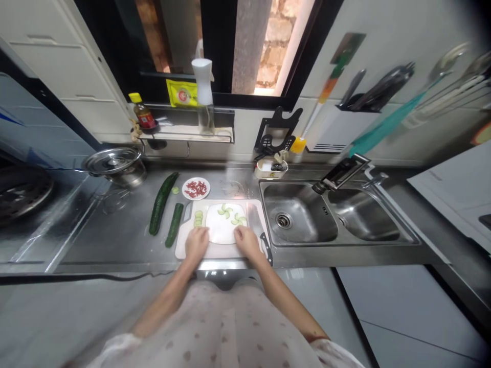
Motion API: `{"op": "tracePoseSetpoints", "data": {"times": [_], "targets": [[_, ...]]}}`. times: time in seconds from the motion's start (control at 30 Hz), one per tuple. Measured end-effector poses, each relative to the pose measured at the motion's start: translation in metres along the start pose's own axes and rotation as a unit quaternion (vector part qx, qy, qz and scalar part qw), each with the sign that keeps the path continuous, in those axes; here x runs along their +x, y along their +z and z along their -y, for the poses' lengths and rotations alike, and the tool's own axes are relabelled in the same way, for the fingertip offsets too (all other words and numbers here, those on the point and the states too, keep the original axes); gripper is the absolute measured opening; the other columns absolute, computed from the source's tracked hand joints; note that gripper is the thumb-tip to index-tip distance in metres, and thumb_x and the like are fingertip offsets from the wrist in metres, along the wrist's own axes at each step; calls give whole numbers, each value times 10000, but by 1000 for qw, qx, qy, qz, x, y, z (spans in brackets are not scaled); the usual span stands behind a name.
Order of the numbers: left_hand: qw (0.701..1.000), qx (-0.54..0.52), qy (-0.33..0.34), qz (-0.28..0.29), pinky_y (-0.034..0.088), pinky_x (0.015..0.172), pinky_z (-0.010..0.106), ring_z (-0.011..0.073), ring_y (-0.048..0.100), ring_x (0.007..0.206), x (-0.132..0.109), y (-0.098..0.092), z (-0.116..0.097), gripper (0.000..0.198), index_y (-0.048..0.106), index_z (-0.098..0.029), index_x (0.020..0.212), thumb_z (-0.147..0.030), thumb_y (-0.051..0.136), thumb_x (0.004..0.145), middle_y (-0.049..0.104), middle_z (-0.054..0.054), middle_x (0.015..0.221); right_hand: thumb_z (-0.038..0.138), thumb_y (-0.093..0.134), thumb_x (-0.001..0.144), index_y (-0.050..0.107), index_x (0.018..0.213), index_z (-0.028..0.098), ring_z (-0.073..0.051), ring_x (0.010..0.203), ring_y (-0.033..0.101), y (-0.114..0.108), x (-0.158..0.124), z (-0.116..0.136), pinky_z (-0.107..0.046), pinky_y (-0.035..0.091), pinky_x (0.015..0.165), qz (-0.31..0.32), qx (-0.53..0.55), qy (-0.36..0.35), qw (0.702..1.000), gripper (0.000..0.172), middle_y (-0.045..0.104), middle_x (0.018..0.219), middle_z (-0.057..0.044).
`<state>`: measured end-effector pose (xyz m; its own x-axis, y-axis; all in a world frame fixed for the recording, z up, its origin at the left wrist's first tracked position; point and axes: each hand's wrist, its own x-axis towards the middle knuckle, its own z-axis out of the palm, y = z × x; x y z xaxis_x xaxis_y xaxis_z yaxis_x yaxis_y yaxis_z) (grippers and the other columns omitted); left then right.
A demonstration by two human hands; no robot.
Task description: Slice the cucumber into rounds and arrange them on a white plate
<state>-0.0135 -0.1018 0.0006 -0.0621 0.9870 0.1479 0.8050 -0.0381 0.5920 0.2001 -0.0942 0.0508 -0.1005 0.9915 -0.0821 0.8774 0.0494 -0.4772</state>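
- Stainless counter (115, 240) under a window carries our white cutting board (218, 251). The plate (220, 232) sits on the board, with cucumber slices (226, 210) fanned toward its 12 o'clock rim.
- Our left hand (197, 243) rests at the plate's 7 o'clock edge and our right hand (247, 242) at 5 o'clock. Both sets of fingers curl down at the rim, but we cannot tell whether they truly grip it.
- We judge the knife (256, 221) the main hazard. It lies along the board at 3 o'clock, just beside our right hand, and a sideways slip could meet the blade.
- If the plate tilted, slices could slide off, perhaps toward the sink (299, 232) beyond the knife.
- Our left hand could nudge the two cucumbers (163, 202) at 9 o'clock.
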Motion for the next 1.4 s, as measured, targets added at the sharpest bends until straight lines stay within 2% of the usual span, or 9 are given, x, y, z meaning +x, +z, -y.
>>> {"op": "tracePoseSetpoints", "data": {"times": [0.17,0.33,0.47,0.67,0.83,1.03,1.2,1.3,1.4], "targets": [[996,21,-80,-37,466,825,301,210,606,902,11,-14,20,284,666,-173,1040,-226,463,849,661,80,949,204,449,896,635,799,177,-139,715,523,2,0,0,-234,283,633,1,6,-9,1000,211,639,758,-31],[987,66,-146,-14,470,826,315,239,621,924,24,-17,29,352,632,-135,1128,-291,504,840,648,122,1026,204,439,900,637,816,175,-144,737,531,1,0,2,-229,301,650,-4,20,-14,1000,217,648,784,-36],[984,86,-156,-1,467,833,320,251,622,951,29,-13,30,376,636,-129,1125,-357,508,854,639,136,1077,197,432,900,642,826,174,-144,747,535,-1,-1,3,-226,306,659,-1,23,-11,1000,223,650,793,-40],[985,94,-142,11,464,789,310,244,626,909,32,-13,26,324,659,-146,1062,-341,528,840,643,125,1010,201,432,898,635,819,174,-142,732,535,-4,-3,2,-228,299,639,-8,23,-4,1000,220,648,785,-39],[984,71,-162,-6,455,737,293,229,628,852,35,-14,23,262,665,-161,983,-328,562,808,651,108,969,192,431,894,628,792,175,-142,732,538,-4,-6,2,-227,305,643,-10,27,-8,1000,222,651,780,-39],[976,-15,-215,-28,439,702,270,205,644,795,36,-15,22,148,654,-200,885,-275,579,781,702,58,872,194,434,896,627,783,175,-142,728,543,-3,-7,3,-226,313,649,-11,32,-14,999,224,655,782,-40],[947,-193,-251,-61,465,694,255,180,651,767,40,-22,19,189,657,-173,849,-293,642,703,708,52,822,208,441,890,639,821,178,-151,751,559,-8,-6,8,-226,339,673,-12,54,-24,998,212,664,805,-44],[909,-331,-244,-72,484,690,249,165,649,753,44,-34,6,236,654,-146,836,-305,660,661,703,60,815,223,448,887,644,825,180,-158,753,568,-14,-3,17,-227,362,679,-16,81,-35,996,210,666,804,-50],[897,-389,-201,-58,492,706,260,167,648,765,48,-53,-17,265,663,-142,815,-335,689,635,706,67,822,231,451,883,656,849,187,-164,786,579,-25,2,29,-233,391,704,-33,122,-52,991,212,673,835,-54]]}}
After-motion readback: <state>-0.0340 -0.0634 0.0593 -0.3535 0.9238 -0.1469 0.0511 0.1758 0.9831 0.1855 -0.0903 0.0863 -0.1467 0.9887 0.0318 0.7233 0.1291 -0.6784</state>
